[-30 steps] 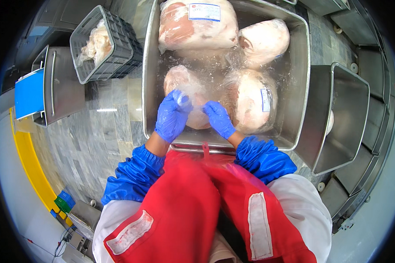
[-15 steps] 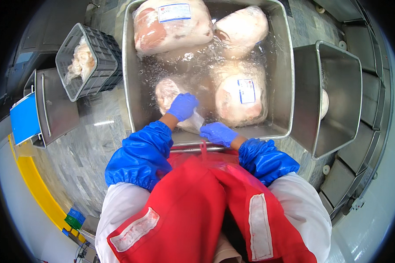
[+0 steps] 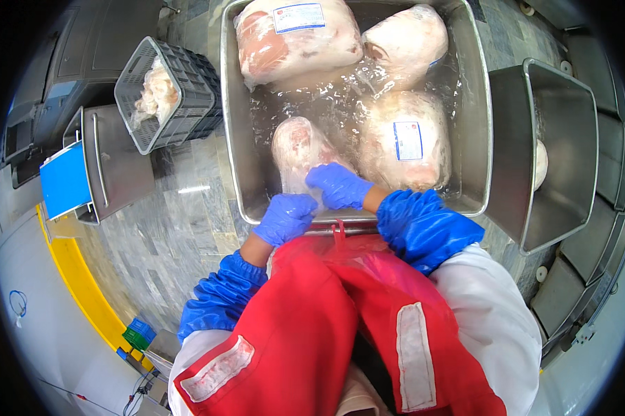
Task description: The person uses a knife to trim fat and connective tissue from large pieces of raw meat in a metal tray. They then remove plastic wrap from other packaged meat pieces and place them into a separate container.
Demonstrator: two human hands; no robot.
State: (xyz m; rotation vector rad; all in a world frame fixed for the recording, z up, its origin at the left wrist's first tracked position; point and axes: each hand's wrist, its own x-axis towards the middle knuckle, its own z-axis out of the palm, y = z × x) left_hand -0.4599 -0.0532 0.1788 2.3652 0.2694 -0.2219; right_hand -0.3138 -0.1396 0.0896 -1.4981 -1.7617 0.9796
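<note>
A steel tub (image 3: 475, 118) of water holds meat in clear plastic: a large block (image 3: 295, 48) at the far left, a piece (image 3: 404, 48) at the far right, a labelled piece (image 3: 404, 159) at the near right and a smaller piece (image 3: 298, 144) at the near left. My blue-gloved left hand (image 3: 286, 216) is closed on the clear bag at the tub's near edge, below the smaller piece. My gloved right hand (image 3: 336, 186) is closed on the same bag over that piece's near end. The fingertips are partly hidden in the plastic.
A grey crate (image 3: 194, 111) holding pale plastic-like material stands left of the tub. Beside it is a steel cart (image 3: 122, 170) with a blue board (image 3: 68, 184). Another steel bin (image 3: 562, 152) with a pale item inside stands to the right. A yellow strip (image 3: 76, 277) runs along the left.
My left hand has come down toward me from over the smaller piece, while my right hand has moved up and inward over it. The whole view has also shifted.
</note>
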